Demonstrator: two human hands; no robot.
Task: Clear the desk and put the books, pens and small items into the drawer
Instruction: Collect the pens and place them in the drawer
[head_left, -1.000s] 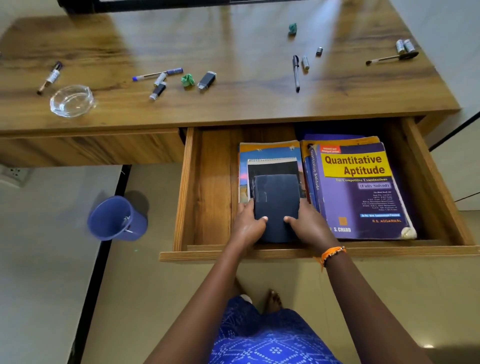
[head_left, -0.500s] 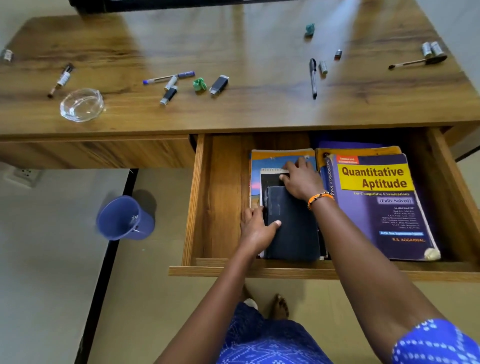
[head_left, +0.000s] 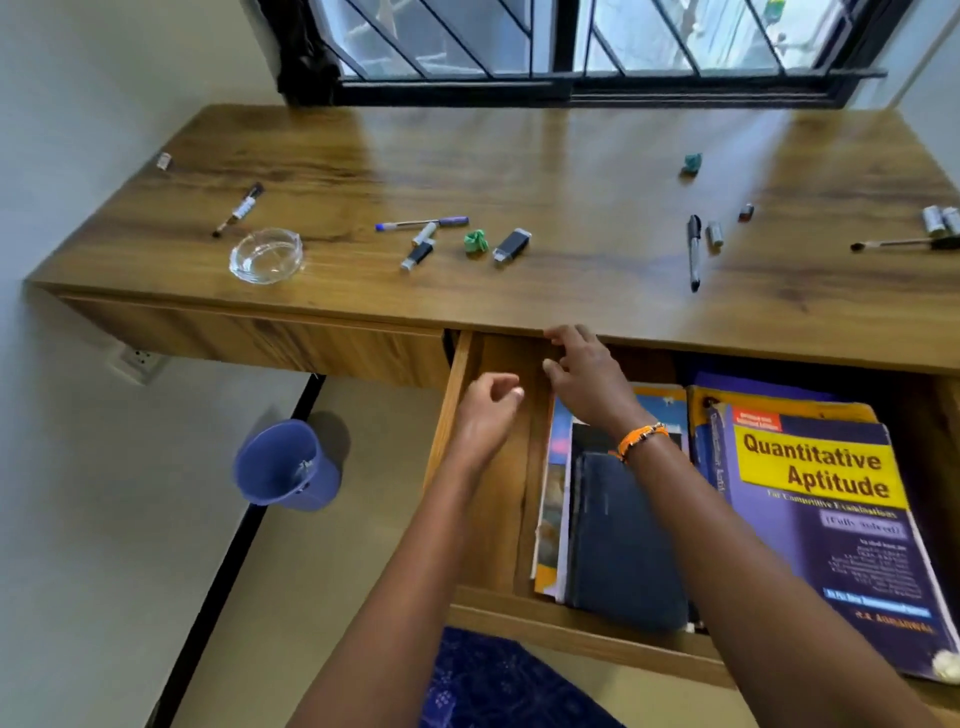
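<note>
A barred window (head_left: 571, 41) tops the frame above the wooden surface (head_left: 519, 166), scattered with pens and small items. Lower right, the open drawer (head_left: 493, 467) holds "Quantitative Aptitude" (head_left: 821, 499) (purple cover). Left hand (head_left: 488, 415) and right hand (head_left: 587, 374) hover mid-frame, fingers loosely curled, holding nothing.

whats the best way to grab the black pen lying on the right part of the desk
Pinch the slim black pen across the middle of its barrel, coming straight down from above. It lies flat on the wooden desk, pointing roughly toward the front edge, so thumb and finger go on its left and right sides. The small silver cylinder sits close on its right near the upper end, so grip lower, toward the tip.
</note>
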